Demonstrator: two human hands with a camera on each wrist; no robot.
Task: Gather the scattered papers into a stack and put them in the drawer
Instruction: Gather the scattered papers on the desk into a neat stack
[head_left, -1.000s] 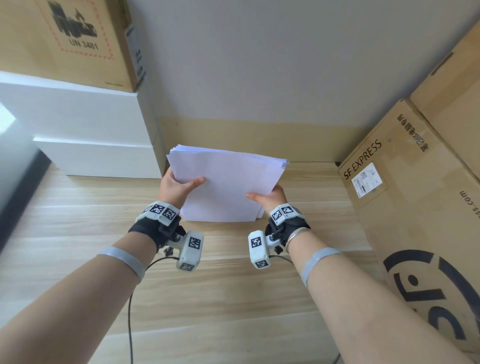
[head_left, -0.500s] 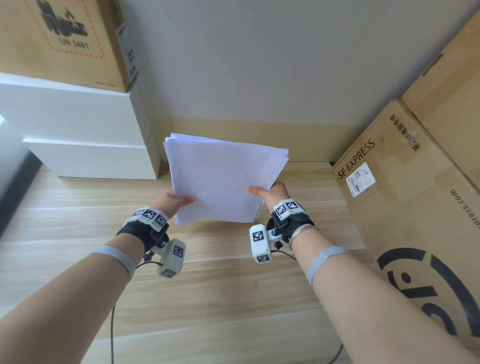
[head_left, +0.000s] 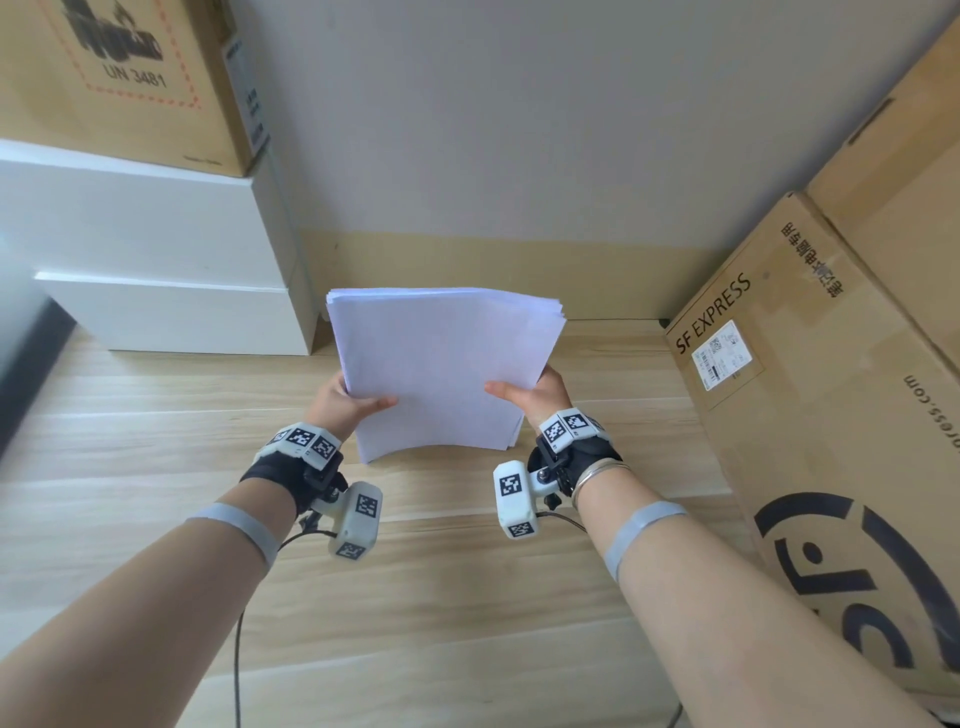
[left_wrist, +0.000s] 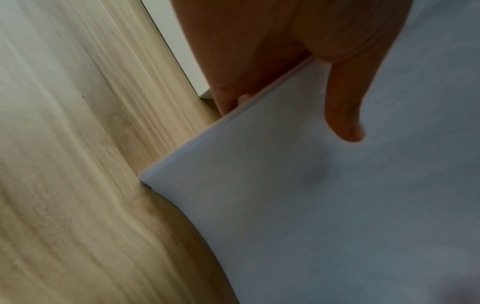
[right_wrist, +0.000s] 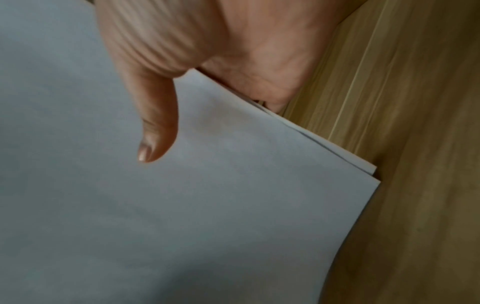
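Papers (head_left: 441, 364), white and blank, stand gathered in a stack between my two hands, raised over a pale wooden surface (head_left: 156, 467) and tilted so the top edge leans away from me toward the wall (head_left: 519, 130). My left hand (head_left: 345, 402) grips the stack's left edge, thumb laid across the front sheet and fingers behind it; the left wrist view shows that thumb (left_wrist: 342, 107) flat on the paper and a fingertip showing past the edge. My right hand (head_left: 532, 395) grips the right edge the same way, its thumb (right_wrist: 155, 127) pressed on the front sheet and the palm cupped behind. On that side the sheets are not quite flush: a few edges step out at the lower corner. The stack's bottom edge bows upward in the middle, and I cannot tell whether its corners touch the wood.

Just behind and left of the papers sits a white unit (head_left: 156, 270) of two stacked tiers, with a brown cardboard box (head_left: 119, 78) printed "UN 3481" on top of it. To the right, well apart from the stack, leans a large cardboard box (head_left: 810, 415) marked "SF EXPRESS", with another cardboard box (head_left: 904, 182) behind it. Marker-tagged camera mounts ride on both my wrists (head_left: 306, 441), and grey bands circle both forearms.
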